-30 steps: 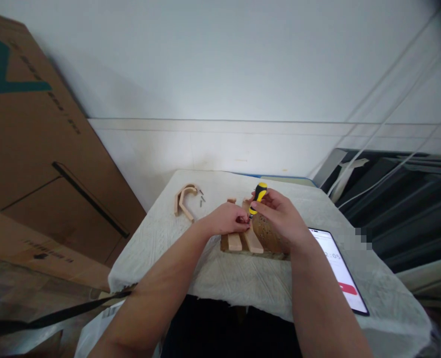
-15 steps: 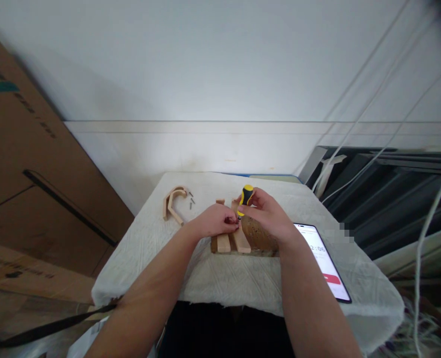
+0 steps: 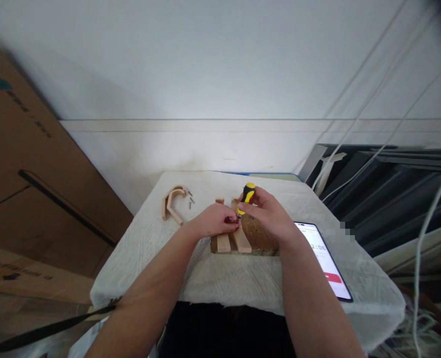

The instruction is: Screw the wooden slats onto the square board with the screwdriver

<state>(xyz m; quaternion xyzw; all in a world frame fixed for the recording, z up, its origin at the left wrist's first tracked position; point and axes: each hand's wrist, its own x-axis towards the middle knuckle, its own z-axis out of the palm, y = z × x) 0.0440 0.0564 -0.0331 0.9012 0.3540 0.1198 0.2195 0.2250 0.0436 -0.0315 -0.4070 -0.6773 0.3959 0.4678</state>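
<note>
Far left of the grip, large brown cardboard box [image 3: 26, 164]. Underneath, small table draped in white cloth [image 3: 243, 278]. Directly below the grip, flat wooden board with two pale slats [image 3: 239, 241]. Right of it, black smartphone with lit screen [image 3: 327, 263]. Right hand [image 3: 271, 216] closed around short yellow-and-black screwdriver [image 3: 247, 194], tip down at a slat. Left hand [image 3: 216, 221] pinched beside the tip, contents too small to tell. Leftward, curved pale wooden pieces [image 3: 171, 201], small grey screws [image 3: 191, 199].

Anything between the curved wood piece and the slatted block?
Head view: a few loose screws lie on the cloth beside the curved wood piece; nearer the slatted block, the left hand rests over the cloth.
</note>
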